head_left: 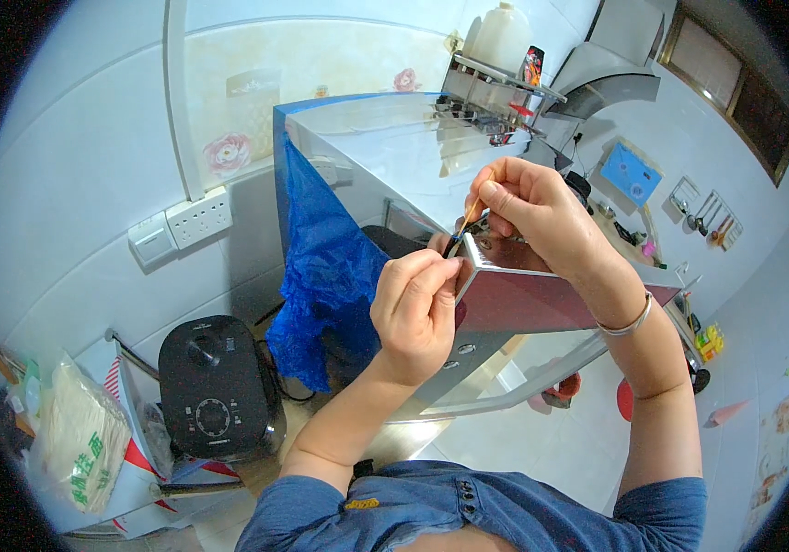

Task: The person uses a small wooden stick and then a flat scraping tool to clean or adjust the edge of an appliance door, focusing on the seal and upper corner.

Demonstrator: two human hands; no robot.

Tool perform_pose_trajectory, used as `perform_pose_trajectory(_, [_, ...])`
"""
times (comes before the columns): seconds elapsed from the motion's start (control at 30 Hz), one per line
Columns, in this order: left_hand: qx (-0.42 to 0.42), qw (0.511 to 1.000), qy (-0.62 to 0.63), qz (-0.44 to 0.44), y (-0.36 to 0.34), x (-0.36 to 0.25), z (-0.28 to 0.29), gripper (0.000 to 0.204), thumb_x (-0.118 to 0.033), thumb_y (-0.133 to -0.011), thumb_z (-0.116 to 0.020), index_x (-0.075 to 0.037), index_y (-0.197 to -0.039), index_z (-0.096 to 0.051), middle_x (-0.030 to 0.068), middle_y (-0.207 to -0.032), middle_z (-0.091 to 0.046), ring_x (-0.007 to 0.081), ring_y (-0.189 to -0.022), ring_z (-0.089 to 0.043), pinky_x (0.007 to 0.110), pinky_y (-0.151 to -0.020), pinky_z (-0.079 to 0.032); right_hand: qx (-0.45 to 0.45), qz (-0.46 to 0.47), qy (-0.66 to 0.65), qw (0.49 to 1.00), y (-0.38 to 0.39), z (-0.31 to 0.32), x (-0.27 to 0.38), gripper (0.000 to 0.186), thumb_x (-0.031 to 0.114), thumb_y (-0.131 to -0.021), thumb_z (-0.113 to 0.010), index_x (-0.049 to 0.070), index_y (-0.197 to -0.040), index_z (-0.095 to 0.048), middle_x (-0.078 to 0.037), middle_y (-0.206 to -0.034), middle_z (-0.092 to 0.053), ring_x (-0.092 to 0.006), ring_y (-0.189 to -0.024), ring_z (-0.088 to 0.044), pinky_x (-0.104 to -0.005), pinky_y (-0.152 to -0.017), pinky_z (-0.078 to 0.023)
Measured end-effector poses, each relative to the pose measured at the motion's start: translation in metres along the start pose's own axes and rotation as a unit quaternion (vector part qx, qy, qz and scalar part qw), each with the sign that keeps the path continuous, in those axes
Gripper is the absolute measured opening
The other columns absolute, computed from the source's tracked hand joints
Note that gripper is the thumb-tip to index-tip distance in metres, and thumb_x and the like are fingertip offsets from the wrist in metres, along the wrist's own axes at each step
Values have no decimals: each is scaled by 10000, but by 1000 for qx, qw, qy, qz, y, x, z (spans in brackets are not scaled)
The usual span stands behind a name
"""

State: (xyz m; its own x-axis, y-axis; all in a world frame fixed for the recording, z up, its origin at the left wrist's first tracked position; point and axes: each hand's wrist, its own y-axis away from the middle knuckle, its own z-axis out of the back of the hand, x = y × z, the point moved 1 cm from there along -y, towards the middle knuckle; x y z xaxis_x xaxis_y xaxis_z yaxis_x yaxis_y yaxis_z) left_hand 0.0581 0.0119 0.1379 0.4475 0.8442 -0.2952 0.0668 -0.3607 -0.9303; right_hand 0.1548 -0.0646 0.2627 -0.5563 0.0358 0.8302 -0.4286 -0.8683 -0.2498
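A shiny steel range hood (523,299) with a glass canopy fills the middle of the view. My left hand (417,308) pinches its front corner edge with closed fingers. My right hand (528,212) is above that corner, fingers closed on a thin stick-like tool (468,221) whose tip meets the corner. Blue protective film (325,276) hangs crumpled off the hood's left side. A silver bangle (629,324) is on my right wrist.
A black round-cornered appliance (215,386) stands lower left, with plastic bags (81,442) beside it. A white wall socket (199,218) sits on the tiled wall. A metal rack (505,78) with a white jug is at top; utensils (712,221) hang at right.
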Motion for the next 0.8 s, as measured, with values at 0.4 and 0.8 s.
perform_pose_trajectory(0.4, [-13, 1000, 11, -5, 0, 2, -1, 178, 54, -744, -664, 5, -910, -621, 118, -870, -594, 257, -717, -575, 313, -614, -473, 7, -35, -36, 999, 0, -2, 2, 115, 141, -939, -512, 38, -892, -530, -27, -806, -598, -25, -573, -368, -155, -518, -349])
perform_pose_trajectory(0.8, [7, 1000, 0, 7, -1, -1, 2, 151, 77, -758, -643, 18, -890, -601, 133, -868, -590, 250, -749, -583, 301, -668, -477, -77, -8, 11, 997, 5, -5, 4, 123, 132, -957, -468, 22, -919, -508, -25, -800, -572, -40, -594, -406, -180, -537, -392])
